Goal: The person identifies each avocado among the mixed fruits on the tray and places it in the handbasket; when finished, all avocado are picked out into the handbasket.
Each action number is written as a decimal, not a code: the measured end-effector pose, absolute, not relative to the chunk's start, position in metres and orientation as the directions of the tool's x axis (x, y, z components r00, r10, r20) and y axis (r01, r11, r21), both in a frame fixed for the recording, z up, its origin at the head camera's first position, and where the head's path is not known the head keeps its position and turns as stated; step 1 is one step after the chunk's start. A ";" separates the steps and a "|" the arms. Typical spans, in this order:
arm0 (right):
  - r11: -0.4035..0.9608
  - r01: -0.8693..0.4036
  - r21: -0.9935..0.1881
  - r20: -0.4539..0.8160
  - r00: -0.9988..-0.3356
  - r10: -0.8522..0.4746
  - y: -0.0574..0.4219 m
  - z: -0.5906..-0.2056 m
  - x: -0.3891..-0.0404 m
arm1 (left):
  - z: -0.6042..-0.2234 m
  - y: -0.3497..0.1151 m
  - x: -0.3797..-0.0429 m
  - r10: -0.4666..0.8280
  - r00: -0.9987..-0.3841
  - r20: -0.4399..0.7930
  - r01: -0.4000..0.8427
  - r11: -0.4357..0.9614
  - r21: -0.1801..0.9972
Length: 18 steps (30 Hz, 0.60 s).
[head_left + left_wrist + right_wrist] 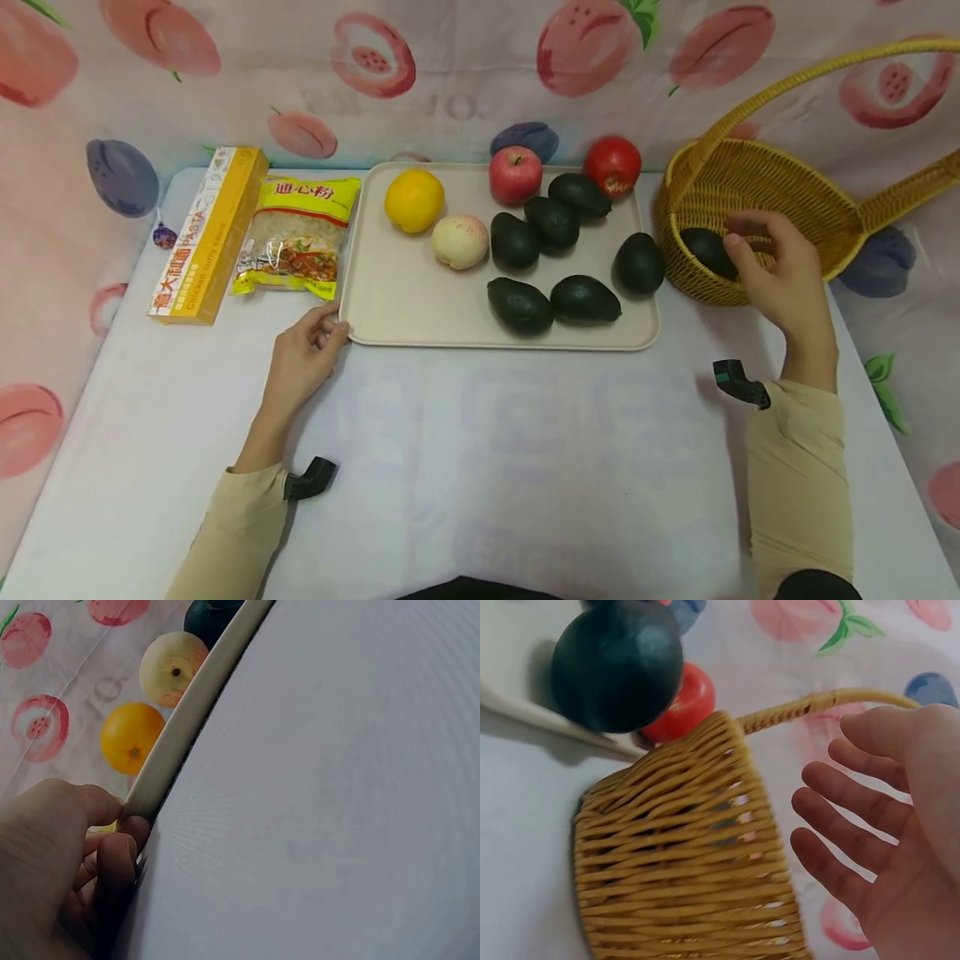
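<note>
My left hand pinches the front left corner of a beige tray between thumb and fingers. On the tray sit an orange, a pale peach, a red apple and several dark green avocados. A round red tomato-like fruit is at the tray's back right corner. Over the yellow wicker basket is my right hand, its fingers loosely bent and apart, with nothing in them in the right wrist view. Another avocado lies inside the basket, just left of that hand.
Left of the tray lie a clear and yellow bag of pasta and a long yellow pasta box. The basket's tall handle arches above its opening. A fruit-printed cloth hangs behind the white table.
</note>
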State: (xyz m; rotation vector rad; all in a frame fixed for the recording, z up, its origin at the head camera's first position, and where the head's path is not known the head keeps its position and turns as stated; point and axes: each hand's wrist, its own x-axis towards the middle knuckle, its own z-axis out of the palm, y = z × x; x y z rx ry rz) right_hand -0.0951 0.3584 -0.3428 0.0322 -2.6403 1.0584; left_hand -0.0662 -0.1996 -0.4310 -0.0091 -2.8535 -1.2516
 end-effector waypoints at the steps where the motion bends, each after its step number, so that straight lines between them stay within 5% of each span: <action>1: 0.726 -0.149 -0.671 0.297 -0.952 0.079 0.357 -0.342 -0.094 | -0.431 -0.200 -0.066 -0.004 -1.000 0.022 0.014 0.677 0.736; 10: 0.695 -0.338 -0.635 0.397 -0.914 -0.082 0.341 -0.336 -0.092 | -0.432 -0.201 -0.066 -0.007 -1.000 0.020 0.010 0.661 0.750; 18: 0.701 -0.349 -0.621 0.358 -0.923 -0.142 0.322 -0.341 -0.093 | -0.433 -0.201 -0.066 -0.008 -1.000 0.016 0.007 0.647 0.762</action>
